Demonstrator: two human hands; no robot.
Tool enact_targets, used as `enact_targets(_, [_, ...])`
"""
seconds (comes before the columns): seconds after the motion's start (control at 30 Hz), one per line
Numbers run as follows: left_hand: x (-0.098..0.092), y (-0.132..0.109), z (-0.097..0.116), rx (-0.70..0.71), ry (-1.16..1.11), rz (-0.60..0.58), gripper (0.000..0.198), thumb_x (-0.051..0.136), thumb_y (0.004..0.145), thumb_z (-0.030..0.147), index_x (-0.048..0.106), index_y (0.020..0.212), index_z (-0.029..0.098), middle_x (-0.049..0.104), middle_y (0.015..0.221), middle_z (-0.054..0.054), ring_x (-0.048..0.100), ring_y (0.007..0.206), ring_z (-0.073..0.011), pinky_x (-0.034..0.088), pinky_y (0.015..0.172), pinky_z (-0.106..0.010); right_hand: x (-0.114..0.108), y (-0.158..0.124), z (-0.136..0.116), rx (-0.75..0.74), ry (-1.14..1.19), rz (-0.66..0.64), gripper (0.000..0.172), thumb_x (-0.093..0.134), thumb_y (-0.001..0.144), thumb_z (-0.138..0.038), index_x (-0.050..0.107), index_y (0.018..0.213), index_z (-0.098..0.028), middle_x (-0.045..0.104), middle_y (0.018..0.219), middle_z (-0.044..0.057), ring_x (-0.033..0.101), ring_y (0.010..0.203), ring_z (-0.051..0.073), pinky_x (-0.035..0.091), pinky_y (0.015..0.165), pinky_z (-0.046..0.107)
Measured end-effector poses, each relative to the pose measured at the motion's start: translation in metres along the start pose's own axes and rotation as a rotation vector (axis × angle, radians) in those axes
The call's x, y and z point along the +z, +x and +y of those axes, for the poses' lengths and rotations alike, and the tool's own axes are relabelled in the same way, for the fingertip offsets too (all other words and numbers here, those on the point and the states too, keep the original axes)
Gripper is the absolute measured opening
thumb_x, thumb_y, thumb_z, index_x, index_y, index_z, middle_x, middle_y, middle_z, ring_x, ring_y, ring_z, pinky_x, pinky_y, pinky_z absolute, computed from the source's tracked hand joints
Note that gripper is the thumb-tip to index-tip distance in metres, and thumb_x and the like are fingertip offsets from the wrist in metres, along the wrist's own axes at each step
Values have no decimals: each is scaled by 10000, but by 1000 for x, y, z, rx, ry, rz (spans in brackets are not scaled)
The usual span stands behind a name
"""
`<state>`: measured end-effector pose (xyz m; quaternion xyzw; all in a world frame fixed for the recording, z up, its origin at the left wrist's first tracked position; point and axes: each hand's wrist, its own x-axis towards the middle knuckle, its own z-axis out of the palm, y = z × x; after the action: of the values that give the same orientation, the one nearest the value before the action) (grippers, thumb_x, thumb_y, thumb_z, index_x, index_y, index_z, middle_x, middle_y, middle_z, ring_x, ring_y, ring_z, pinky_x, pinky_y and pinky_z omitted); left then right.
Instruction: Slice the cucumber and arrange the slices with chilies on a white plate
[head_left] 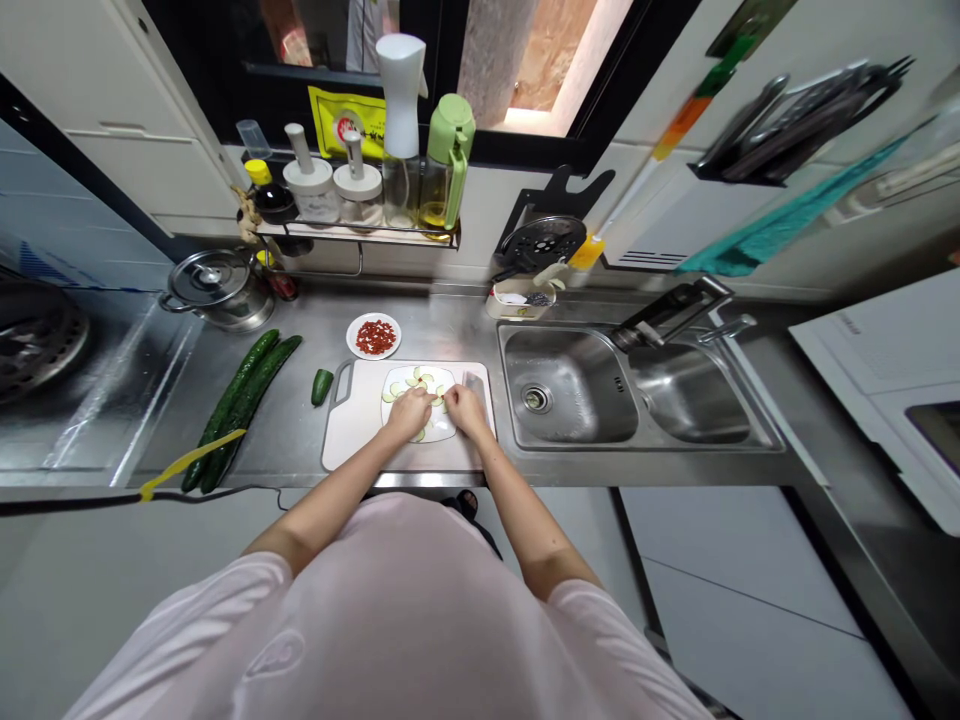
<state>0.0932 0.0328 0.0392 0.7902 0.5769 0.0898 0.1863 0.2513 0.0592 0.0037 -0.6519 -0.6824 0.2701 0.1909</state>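
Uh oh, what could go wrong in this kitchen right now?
The right hand is close to the knife on the board, so fingers might get cut. Cucumber slices might slip into the sink. The long cucumbers might roll off the edge of the counter.

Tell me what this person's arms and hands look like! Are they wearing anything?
The left hand and the right hand are bare, with no gloves. A loose, pale pink T-shirt has short, wide sleeves that end above the elbows, so the left arm and the right arm are bare too. The shirt front has a faint outlined mark.
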Motion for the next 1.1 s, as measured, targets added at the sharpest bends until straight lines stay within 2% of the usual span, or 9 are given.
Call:
enact_targets(0.23, [9,7,2,21,40,-50,361,428,823,143,613,1128,200,584,934,-90,527,951,-206,421,829,-305,5,0,-2,20,-96,-13,175,489,822,-285,637,825,-193,652,787,71,569,706,187,366,644,264])
enact_targets(0.57, [14,9,5,6,-5,-78,360,423,835,137,600,1145,185,571,943,-101,518,958,-209,398,829,-304,1,-4,-10,66,-92,-57,198,474,840,-267,644,902,-187,646,897,121,578,816,231,366,740,324])
enact_targets(0.77, [13,8,5,4,34,-111,356,420,845,157,593,1153,205,553,972,-82,497,963,-192,381,834,-284,-1,-4,-14,76,-222,-116,254,423,861,-277,615,986,-167,632,987,99,562,874,205,362,743,279])
enact_targets(1.1, [15,9,4,34,81,-89,348,426,847,170,594,1146,232,542,962,-69,496,947,-185,387,834,-291,-1,-2,-9,34,-219,-123,248,405,863,-231,589,1013,-160,622,978,91,549,859,194,345,720,262])
